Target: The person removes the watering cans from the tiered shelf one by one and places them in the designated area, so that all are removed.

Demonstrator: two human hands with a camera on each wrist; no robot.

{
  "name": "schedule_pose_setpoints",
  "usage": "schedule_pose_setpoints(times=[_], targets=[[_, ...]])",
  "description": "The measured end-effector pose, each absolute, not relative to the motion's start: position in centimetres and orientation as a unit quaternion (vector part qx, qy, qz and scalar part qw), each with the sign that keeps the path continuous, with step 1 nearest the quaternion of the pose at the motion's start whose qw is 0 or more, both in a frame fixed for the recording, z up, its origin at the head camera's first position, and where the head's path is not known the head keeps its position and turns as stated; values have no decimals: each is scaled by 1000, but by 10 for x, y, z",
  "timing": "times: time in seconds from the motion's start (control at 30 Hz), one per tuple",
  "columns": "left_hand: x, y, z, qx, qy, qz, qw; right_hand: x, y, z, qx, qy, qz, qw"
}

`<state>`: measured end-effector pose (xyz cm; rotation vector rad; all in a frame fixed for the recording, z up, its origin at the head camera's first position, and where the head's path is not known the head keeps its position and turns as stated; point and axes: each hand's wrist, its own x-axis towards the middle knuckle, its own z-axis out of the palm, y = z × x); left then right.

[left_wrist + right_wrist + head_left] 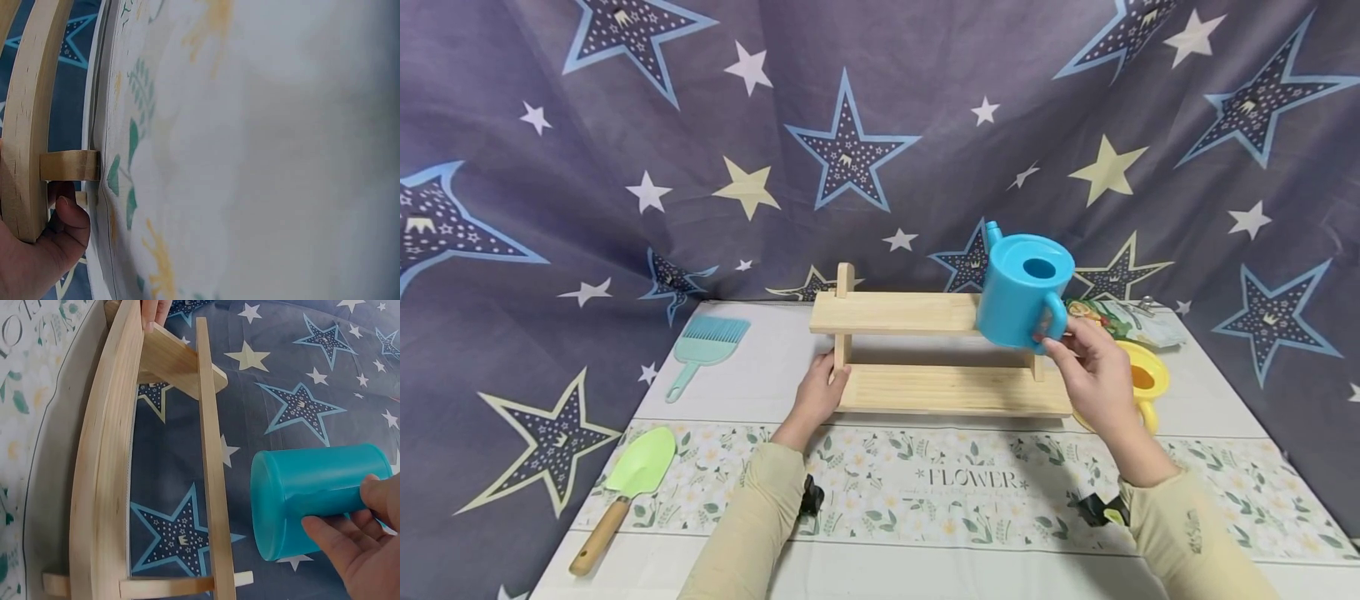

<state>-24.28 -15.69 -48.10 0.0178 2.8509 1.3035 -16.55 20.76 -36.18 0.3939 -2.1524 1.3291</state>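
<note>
My right hand (1099, 373) holds a blue watering can (1018, 292) by its handle, spout toward the back. In the head view the can covers the right end of the upper board of a two-tier wooden shelf (895, 310). A gap shows between the can's base (265, 503) and the upper board (215, 469) in the right wrist view. My left hand (818, 392) grips the left end of the shelf's lower board (28, 144), its fingers curled round the edge near the wooden leg.
Beside the shelf's right end stands a yellow watering can (1159, 377), partly behind my right hand. A printed packet (1138, 325) lies at the back right. To the left are a teal brush (707, 343) and a green trowel (643, 462). A star-patterned curtain (850, 242) hangs behind.
</note>
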Motion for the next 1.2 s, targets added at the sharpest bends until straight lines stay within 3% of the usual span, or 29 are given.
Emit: schedule_pose_setpoints(times=[1.2], targets=[[-244,-155,-480,5,909,416,0,-139,263,-364,66,-832,449,320]])
